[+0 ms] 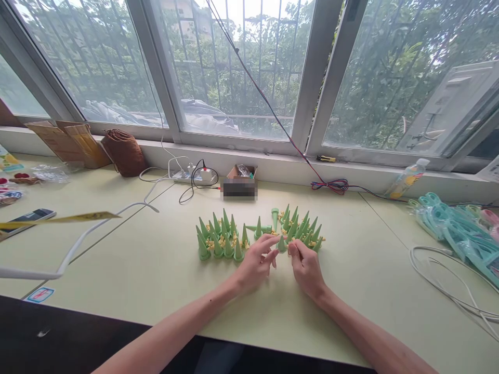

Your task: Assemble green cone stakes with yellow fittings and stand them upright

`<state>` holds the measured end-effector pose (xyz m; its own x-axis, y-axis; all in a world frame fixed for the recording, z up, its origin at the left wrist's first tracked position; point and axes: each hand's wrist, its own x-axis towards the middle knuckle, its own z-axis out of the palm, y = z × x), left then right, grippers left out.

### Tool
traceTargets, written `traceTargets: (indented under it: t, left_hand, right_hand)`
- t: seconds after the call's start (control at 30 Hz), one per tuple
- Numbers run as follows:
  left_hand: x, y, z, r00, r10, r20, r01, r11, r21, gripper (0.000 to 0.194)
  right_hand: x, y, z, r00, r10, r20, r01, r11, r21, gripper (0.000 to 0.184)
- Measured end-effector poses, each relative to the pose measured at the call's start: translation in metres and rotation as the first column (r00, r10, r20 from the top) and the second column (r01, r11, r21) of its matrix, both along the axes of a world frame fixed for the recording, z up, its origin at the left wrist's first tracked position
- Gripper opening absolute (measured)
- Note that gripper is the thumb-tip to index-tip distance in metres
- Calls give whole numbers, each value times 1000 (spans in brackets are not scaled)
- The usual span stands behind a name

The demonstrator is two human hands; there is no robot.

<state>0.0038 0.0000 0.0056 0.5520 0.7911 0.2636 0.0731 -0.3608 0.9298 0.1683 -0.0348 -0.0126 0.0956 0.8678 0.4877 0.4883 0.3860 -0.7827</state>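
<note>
Between my hands stands a green cone-shaped watering spike, point upward. The fingers of my left hand close around its left side. My right hand is pinched just to the right of it; whatever is between its thumb and finger is too small to make out. A group of upright green spikes with small yellow valve pieces lies left of my hands. Behind my right hand is a second such group. One spike stands point-down, and another spike lies on its side.
A small open box is at the back of the table, near a power strip and cables. Teal plastic parts and a bottle lie right. At left are a phone, a brown pouch and cardboard.
</note>
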Motion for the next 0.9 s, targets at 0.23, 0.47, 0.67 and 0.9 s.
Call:
traceTargets:
  t: [0.23,0.47,0.67,0.9]
  left_hand:
    - [1,2,7,996,90,13,-83,961,-263,50]
    - [1,3,7,994,-62,85,98,844,-527,66]
    - [-3,5,4,986,-111,127,163,824,-543,59]
    - [-5,4,5,990,-135,45,142,897,-420,41]
  right_hand:
    - [2,-1,3,997,-76,-21,77,996,35,34]
    - [-1,-2,2,998,50,38,-53,996,72,34]
    - [0,-1,3,997,67,39,-69,996,51,34]
    - [2,-1,2,997,73,5,-73,997,34,34]
